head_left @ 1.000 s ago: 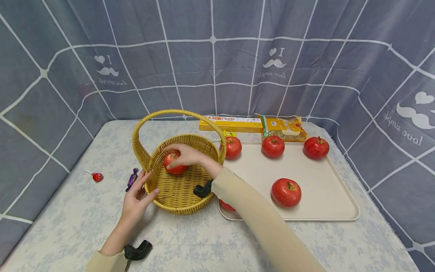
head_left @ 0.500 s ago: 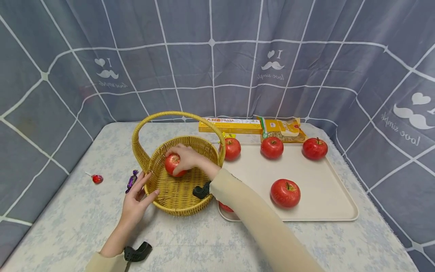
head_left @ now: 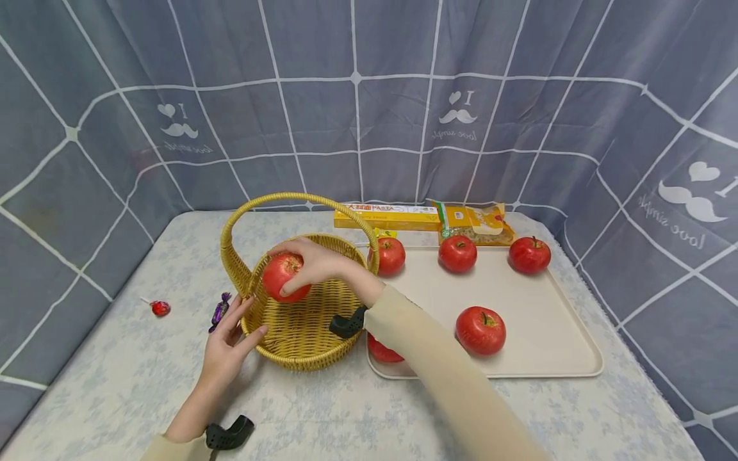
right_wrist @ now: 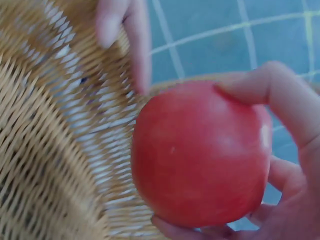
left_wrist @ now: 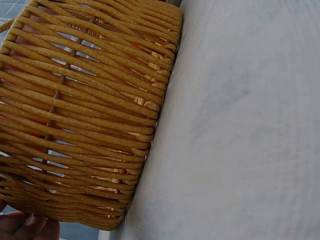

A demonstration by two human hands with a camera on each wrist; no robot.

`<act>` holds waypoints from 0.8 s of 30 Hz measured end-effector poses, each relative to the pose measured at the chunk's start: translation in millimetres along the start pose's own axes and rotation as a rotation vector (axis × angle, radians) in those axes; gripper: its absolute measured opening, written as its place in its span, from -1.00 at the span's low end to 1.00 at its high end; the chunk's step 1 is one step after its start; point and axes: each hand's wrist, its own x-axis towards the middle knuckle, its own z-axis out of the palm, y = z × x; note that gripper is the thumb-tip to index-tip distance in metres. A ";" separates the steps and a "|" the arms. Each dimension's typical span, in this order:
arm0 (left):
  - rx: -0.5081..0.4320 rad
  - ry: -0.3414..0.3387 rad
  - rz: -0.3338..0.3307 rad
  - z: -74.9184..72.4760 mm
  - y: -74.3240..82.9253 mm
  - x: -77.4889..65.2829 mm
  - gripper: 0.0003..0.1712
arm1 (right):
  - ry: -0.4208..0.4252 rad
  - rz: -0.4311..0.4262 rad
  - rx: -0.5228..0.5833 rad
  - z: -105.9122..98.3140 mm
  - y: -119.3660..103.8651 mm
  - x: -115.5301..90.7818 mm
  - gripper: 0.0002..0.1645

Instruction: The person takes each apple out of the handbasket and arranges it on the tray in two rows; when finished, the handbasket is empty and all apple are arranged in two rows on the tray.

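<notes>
A yellow woven basket with a tall arched handle stands on the table. My right hand grips a red apple over the basket's left inner side. In the right wrist view the thumb presses the top of the apple and the other fingers wrap its far side and underside. My left hand holds the basket's left rim, thumb towards the front, fingers by the handle's base. Its fingertips show beside the weave in the left wrist view.
Right of the basket, a cream tray carries several apples, one near its front. Behind are a pasta box and a yellow food bag. A purple-wrapped candy and a red lollipop lie at left.
My right hand has closed its grip on the apple and raised it from the basket's floor, up and leftward towards the rim. The left hand stays at the basket.
</notes>
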 end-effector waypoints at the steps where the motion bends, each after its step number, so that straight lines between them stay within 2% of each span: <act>1: 0.004 0.000 0.001 -0.5 -0.2 -0.1 -0.33 | -0.005 -0.017 0.010 -2.9 -5.2 -4.9 -0.15; 7: 0.000 -0.001 0.004 -0.5 -0.2 -0.3 -0.33 | -0.037 -0.186 0.083 -21.8 -29.6 -44.4 -0.23; 9: -0.011 0.000 0.006 0.1 -0.3 -0.6 -0.33 | -0.047 -0.249 0.126 -28.4 -32.1 -59.3 -0.25; 13: -0.034 0.001 0.019 1.5 -1.0 -0.9 -0.34 | -0.033 -0.298 0.164 -42.9 -27.9 -93.6 -0.25; 16: -0.043 -0.002 0.030 2.4 -1.6 -0.7 -0.35 | 0.002 -0.267 0.130 -54.3 -18.2 -124.1 -0.19; 18: -0.045 -0.004 0.033 2.8 -1.8 -0.5 -0.35 | 0.033 -0.216 0.112 -62.3 -10.0 -145.6 -0.12; 21: -0.042 -0.005 0.032 2.7 -1.8 -0.4 -0.34 | 0.118 -0.141 0.072 -75.0 4.7 -176.6 -0.07; 24: -0.037 -0.003 0.028 2.5 -1.3 -0.6 -0.34 | 0.224 -0.099 0.076 -87.3 22.0 -204.6 -0.07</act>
